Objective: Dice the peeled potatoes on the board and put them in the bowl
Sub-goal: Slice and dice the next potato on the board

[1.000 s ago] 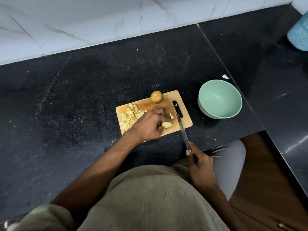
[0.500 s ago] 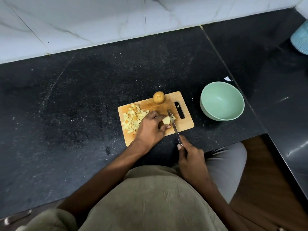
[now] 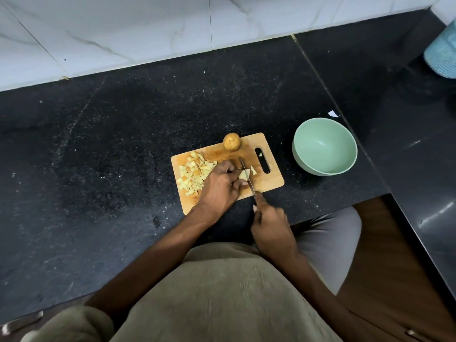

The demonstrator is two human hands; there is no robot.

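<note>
A wooden cutting board (image 3: 267, 182) lies on the black counter. A heap of diced potato (image 3: 193, 174) covers its left part, and a whole round potato (image 3: 231, 141) sits at its far edge. My left hand (image 3: 219, 187) pinches a pale potato piece (image 3: 244, 174) in the middle of the board. My right hand (image 3: 270, 229) grips the handle of a knife (image 3: 246, 175), whose blade lies across that piece. A small cut chunk (image 3: 253, 170) rests just right of the blade. The mint-green bowl (image 3: 324, 146) stands right of the board and holds nothing.
A white marble wall runs along the back of the counter. A teal textured container (image 3: 443, 55) stands at the far right edge. A small white scrap (image 3: 333, 114) lies behind the bowl. The counter's front edge runs just below the board.
My right hand brought the knife forward and left from off the board's front edge, and the blade now lies across the piece under my left fingers. A small chunk lies right of the blade.
</note>
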